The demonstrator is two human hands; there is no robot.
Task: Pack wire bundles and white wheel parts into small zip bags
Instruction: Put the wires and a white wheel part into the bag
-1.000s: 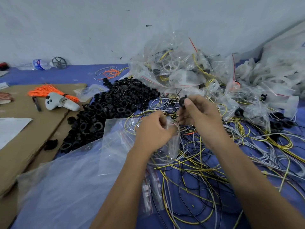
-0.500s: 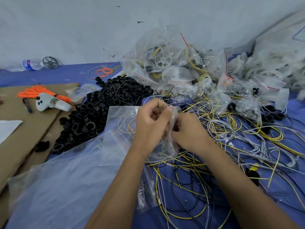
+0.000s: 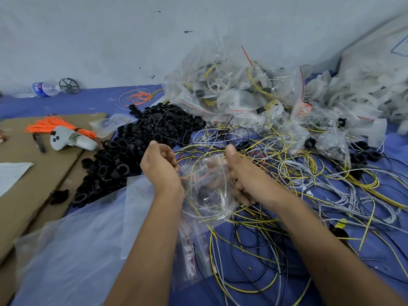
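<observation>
A small clear zip bag point(image 3: 209, 191) hangs between my two hands, with thin wires and a dark part showing through the plastic. My left hand point(image 3: 161, 166) pinches the bag's left edge with curled fingers. My right hand point(image 3: 240, 173) grips the right edge, thumb up and fingers partly behind the plastic. Loose yellow, grey and black wires point(image 3: 287, 173) spread over the blue cloth below and to the right. Filled zip bags point(image 3: 231, 93) with white wheel parts are heaped at the back. A stack of flat zip bags point(image 3: 194, 250) lies under my left forearm.
A heap of black plastic rings point(image 3: 132, 149) lies left of my hands. Further left, cardboard point(image 3: 28, 173) carries a white controller point(image 3: 70, 140) and orange ties point(image 3: 53, 124). A big clear plastic sheet point(image 3: 77, 250) covers the front left. A water bottle point(image 3: 42, 89) lies by the wall.
My hands, pressed together at the bag's mouth before, have drawn apart and now hold the bag by its two sides. The black part my right hand held a second ago is gone from its fingers.
</observation>
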